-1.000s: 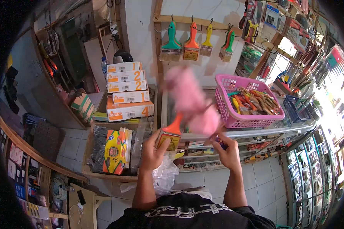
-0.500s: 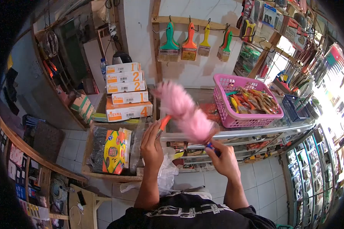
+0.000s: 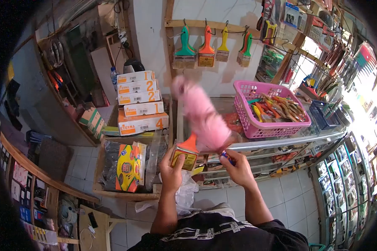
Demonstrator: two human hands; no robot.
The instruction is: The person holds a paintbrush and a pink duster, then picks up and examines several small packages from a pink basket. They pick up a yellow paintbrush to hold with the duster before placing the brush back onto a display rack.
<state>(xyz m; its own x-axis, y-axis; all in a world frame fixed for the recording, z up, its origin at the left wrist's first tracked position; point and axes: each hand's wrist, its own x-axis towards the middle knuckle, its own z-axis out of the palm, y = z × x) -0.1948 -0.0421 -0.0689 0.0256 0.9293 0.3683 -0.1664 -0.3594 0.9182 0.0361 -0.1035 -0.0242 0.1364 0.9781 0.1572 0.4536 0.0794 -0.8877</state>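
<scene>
An orange-handled paintbrush (image 3: 186, 154) with a yellow label is gripped in my left hand (image 3: 171, 172), thumb over the label and handle pointing up. My right hand (image 3: 238, 168) is closed round the blue handle (image 3: 227, 157) of a fluffy pink duster (image 3: 203, 115). The duster slants up and to the left, blurred by motion, and its lower part is just right of the orange brush handle. On a wall rail (image 3: 238, 30) above hang several paintbrushes with green, orange and yellow handles.
A pink basket (image 3: 262, 131) of coloured brushes stands on the glass counter (image 3: 280, 143). Stacked white and orange boxes (image 3: 143, 122) are at the left, above a wooden tray (image 3: 125, 194) holding a yellow and red package (image 3: 127, 169). Tools hang at the upper right.
The paintbrush in my left hand has turned so its label faces me, and that hand has moved slightly right and down. The pink duster has swung more upright, with my right hand slightly further left.
</scene>
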